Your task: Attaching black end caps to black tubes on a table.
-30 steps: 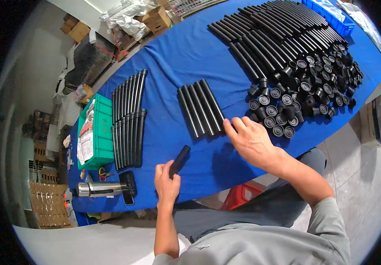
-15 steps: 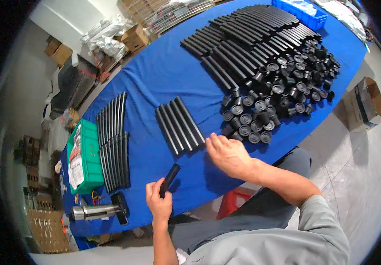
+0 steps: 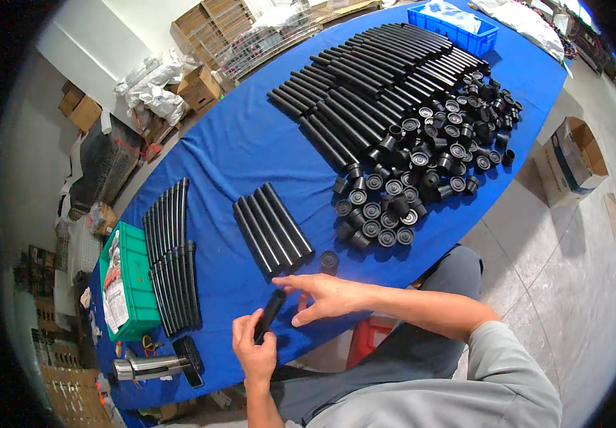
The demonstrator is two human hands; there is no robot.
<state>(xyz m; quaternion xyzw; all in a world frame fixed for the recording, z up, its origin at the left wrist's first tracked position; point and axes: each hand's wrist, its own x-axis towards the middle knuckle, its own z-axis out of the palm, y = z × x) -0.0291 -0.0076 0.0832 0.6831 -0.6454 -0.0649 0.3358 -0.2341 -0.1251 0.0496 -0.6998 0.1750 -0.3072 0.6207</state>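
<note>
A short black tube point(image 3: 272, 311) is held slanting above the near edge of the worktop point(image 3: 222, 157), which is covered in blue cloth. The grip of the left hand point(image 3: 254, 351) is closed round the tube's lower part, leaving its upper end exposed. The right hand point(image 3: 326, 296) reaches across from the right, its grip unclosed, thumb and fingers parted; the extended fingers lie at the tube's upper end, though whether they touch it cannot be told. Just beyond the right hand, a single black cap point(image 3: 329, 262) rests on the cloth. Farther in from the near edge, a small row of black tubes point(image 3: 272, 228) lies side by side. Toward the left end of the worktop, capped tubes point(image 3: 172, 285) lie in two adjoining ranks beside a green crate point(image 3: 142, 285) containing printed paper. At the near left corner are a steel flask point(image 3: 151, 368), a flat black object point(image 3: 188, 360) touching or nearly touching it, and yellow-handled scissors point(image 3: 152, 347). Toward the right end, a heap of black caps point(image 3: 422, 160) borders a broad stack of black tubes point(image 3: 354, 82), with a blue crate point(image 3: 483, 43) beyond. A cardboard box point(image 3: 571, 164) stands on the floor.
</note>
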